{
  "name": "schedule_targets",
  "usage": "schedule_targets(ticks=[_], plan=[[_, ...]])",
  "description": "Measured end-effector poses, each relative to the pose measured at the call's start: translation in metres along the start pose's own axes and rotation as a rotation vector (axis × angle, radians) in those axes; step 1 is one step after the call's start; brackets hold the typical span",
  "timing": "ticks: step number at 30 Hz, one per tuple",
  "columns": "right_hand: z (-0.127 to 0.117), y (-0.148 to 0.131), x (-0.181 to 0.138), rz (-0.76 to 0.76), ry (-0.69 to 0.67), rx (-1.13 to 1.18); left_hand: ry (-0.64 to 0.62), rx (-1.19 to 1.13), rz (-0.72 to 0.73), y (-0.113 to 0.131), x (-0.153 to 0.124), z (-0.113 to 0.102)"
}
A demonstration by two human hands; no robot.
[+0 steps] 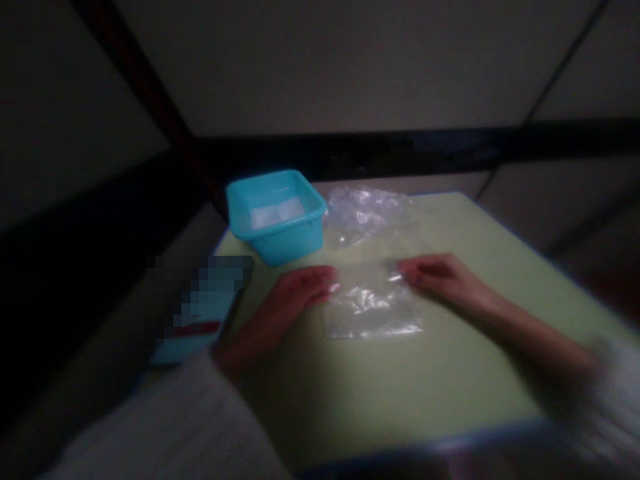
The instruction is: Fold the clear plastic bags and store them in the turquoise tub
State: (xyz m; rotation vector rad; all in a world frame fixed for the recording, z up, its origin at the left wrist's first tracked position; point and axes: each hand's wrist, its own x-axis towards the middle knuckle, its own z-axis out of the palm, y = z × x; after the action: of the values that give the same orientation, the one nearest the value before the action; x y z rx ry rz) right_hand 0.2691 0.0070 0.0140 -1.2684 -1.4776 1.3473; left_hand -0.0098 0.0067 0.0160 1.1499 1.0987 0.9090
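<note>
A clear plastic bag (373, 307) lies flat over the table's middle, wrinkled and shiny in places. My left hand (303, 287) pinches its upper left side between thumb and fingers. On the opposite side, my right hand (435, 277) grips the upper right corner in the same way. Nothing can be made out inside the bag. Just beyond it rests a loose heap of crumpled clear plastic (365, 210), touching neither hand. The picture is dim and blurred, so the fingertips are not sharp.
A turquoise plastic basin (290, 243) with white pieces (277, 212) in it stands at the back left of the yellow-green table (425, 380). Along the left edge lies a pale blue flat object (200, 307), partly pixelated, with a red item (197, 328) on it. A wall rises behind.
</note>
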Motion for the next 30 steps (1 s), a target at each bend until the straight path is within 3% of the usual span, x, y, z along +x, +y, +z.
schedule_targets(ticks=[9,15,19,22,26,30], plan=[[-0.006,-0.004,-0.002,-0.060,-0.051,-0.120,0.023,0.326,0.123,-0.003,0.005,-0.003],[-0.012,-0.004,-0.001,-0.104,-0.187,-0.256,0.011,0.553,0.229,-0.004,0.003,-0.001],[-0.012,-0.007,-0.003,-0.133,-0.238,-0.365,0.056,0.730,0.357,-0.009,0.001,0.000],[-0.007,-0.011,-0.007,-0.167,-0.186,-0.454,0.083,0.836,0.489,-0.013,-0.002,0.003],[0.003,-0.014,-0.012,-0.383,-0.019,-0.680,0.014,0.960,0.604,-0.019,-0.009,0.011],[0.015,-0.007,-0.016,-0.583,-0.126,-0.904,-0.155,1.107,0.611,-0.023,-0.016,0.017]])
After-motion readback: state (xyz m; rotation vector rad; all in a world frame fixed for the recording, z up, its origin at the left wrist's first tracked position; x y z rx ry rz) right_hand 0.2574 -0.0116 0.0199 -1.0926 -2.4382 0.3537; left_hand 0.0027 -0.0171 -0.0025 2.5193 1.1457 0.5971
